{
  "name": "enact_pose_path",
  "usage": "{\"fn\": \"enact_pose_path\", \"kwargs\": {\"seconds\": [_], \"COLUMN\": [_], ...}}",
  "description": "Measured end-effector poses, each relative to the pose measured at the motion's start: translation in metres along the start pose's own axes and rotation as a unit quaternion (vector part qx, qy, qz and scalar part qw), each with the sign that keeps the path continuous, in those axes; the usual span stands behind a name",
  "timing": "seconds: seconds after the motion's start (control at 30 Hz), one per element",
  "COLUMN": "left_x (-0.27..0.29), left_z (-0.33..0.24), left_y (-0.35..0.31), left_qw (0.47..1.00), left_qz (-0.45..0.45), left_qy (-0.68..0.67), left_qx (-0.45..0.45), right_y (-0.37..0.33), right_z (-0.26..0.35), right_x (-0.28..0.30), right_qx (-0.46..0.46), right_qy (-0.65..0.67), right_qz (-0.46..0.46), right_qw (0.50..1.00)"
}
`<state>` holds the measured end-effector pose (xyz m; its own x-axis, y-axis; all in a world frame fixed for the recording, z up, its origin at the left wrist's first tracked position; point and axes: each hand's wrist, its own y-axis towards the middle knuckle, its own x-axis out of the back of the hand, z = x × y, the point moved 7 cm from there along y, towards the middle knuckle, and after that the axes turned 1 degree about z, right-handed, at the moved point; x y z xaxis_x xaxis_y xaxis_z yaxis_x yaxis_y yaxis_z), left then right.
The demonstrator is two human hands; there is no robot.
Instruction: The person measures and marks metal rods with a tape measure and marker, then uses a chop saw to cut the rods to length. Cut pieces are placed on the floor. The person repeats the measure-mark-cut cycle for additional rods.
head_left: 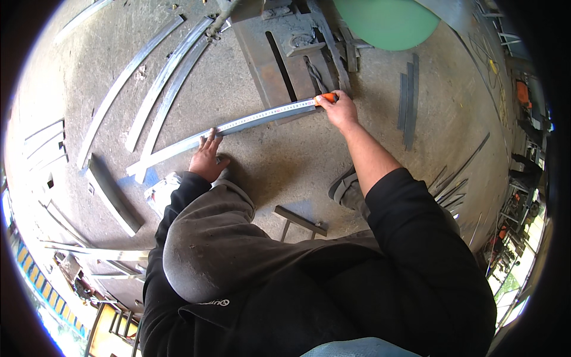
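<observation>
Three curved strips (156,83) lie beyond hands.

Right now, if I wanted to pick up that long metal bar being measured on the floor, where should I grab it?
Probably the bare stretch of the metal bar beyond the left hand, pinching its long edges from above: it lies flat on the floor, and the measuring tape covers the rest.

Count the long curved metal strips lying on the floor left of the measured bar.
3: one outermost, two side by side nearer the bar. Others may be hidden.

floor before strip (178,146) open | machine base (279,59) blocks ahead | curved strips (160,83) left
</observation>
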<state>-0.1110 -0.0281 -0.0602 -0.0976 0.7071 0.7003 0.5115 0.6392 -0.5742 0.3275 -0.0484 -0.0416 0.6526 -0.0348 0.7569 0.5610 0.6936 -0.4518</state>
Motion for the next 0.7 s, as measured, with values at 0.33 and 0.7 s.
{"fn": "enact_pose_path", "kwargs": {"seconds": [0.33,0.7], "left_x": [-0.0014,0.0005], "left_z": [0.0023,0.0016], "left_y": [-0.0004,-0.0016], "left_qw": [1.0,1.0], "left_qz": [0.008,0.014], "left_qy": [0.01,0.006], "left_qx": [-0.007,-0.006], "right_y": [0.0029,0.0019], "right_z": [0.0008,0.0012], "right_x": [-0.0043,-0.0041], "right_qx": [0.002,-0.006], "right_qy": [0.012,0.012], "right_qz": [0.007,0.004], "right_qw": [1.0,1.0]}}
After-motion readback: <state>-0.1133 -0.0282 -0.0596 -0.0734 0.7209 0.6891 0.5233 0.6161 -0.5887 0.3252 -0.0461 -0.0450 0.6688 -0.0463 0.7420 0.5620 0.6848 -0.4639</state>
